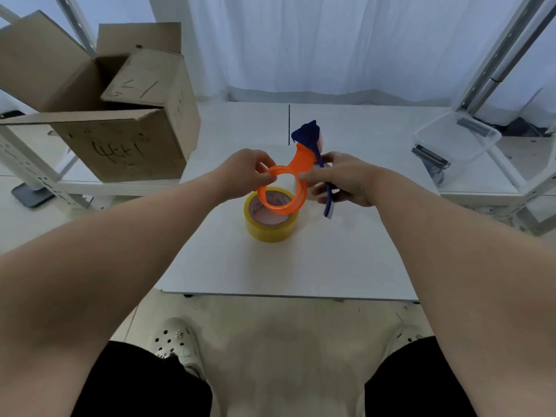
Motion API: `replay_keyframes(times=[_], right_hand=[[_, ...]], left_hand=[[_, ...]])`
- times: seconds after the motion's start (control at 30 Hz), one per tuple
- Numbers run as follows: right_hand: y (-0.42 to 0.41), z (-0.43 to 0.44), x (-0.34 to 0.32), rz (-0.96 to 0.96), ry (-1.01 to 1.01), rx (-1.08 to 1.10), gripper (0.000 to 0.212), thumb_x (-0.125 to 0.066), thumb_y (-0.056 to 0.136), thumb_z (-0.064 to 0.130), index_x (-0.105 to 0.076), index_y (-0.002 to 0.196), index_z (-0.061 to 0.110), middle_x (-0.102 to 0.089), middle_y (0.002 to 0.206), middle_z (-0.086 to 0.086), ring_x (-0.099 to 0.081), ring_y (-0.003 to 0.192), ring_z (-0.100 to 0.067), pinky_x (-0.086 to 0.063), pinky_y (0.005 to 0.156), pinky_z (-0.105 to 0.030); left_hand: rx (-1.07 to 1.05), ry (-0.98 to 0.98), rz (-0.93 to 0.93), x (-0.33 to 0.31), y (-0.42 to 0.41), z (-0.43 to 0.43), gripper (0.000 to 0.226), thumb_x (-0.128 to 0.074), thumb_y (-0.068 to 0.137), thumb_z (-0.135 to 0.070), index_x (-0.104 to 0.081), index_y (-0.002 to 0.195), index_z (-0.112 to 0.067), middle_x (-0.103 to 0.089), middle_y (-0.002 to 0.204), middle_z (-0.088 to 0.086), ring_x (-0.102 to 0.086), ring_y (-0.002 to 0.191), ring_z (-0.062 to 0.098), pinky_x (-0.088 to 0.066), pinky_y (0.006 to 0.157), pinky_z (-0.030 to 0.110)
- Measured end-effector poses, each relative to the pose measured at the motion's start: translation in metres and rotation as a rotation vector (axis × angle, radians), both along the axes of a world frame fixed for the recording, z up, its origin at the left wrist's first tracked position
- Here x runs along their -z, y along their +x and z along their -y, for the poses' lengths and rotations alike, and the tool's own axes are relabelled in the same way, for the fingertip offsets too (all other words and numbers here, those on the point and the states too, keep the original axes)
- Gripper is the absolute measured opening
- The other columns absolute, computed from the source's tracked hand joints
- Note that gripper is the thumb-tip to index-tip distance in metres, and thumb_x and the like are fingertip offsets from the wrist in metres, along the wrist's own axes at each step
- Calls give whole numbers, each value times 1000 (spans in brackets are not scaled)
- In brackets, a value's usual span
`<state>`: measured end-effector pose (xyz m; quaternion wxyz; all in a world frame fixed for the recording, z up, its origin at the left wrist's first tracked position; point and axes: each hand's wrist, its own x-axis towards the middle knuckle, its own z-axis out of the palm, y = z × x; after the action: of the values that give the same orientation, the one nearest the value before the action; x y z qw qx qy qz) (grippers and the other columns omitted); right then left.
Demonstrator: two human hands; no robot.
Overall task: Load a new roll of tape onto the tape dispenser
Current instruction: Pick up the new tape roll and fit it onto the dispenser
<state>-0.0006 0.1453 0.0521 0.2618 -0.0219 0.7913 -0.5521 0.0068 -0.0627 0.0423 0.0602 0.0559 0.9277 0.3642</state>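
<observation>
Both forearms reach from the near edge over the white table (346, 266). Left hand (240, 173) pinches the near left rim of the tape dispenser (288, 182), held above the table; right hand (346, 179) grips its right side and blue blade strip. Loading appears not yet begun: the orange plastic ring is empty, smooth and round. Directly below it, the tape roll (270, 221) rests flat on the table, glossy yellow with a brown core.
</observation>
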Motion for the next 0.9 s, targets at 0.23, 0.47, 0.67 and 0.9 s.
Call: replay_keyframes(times=[0.23, 0.47, 0.67, 0.9], right_hand=[[7, 10, 6, -155, 46, 249, 55, -78, 73, 14, -38, 112, 16, -57, 108, -9, -59, 85, -20, -51, 66, -29], [4, -4, 7, -242, 33, 352, 63, -76, 74, 14, -35, 122, 15, -54, 116, -8, -56, 100, -25, -46, 72, -29], [4, -5, 9, -262, 31, 374, 66, -74, 74, 12, -34, 125, 15, -51, 113, -3, -53, 95, -19, -42, 61, -21], [6, 0, 12, -309, 25, 356, 68, -72, 72, 5, -32, 125, 18, -48, 108, 4, -50, 85, -9, -38, 60, -17]], left_hand=[[5, -431, 175, 11, 0, 0, 77, -60, 78, -60, -39, 135, -14, -52, 131, 11, -53, 109, 26, -42, 82, 33], [-25, -438, 375, 23, 3, 1, 56, -57, 88, -43, -48, 123, -1, -67, 98, 17, -70, 80, 27, -57, 79, 39], [-51, -444, 379, 24, -1, -1, 29, -64, 87, -28, -53, 95, -3, -69, 80, 14, -70, 67, 23, -58, 70, 34], [-22, -591, 356, 28, 2, -16, 18, -52, 91, -14, -48, 76, -5, -62, 65, 9, -64, 53, 19, -51, 58, 27]])
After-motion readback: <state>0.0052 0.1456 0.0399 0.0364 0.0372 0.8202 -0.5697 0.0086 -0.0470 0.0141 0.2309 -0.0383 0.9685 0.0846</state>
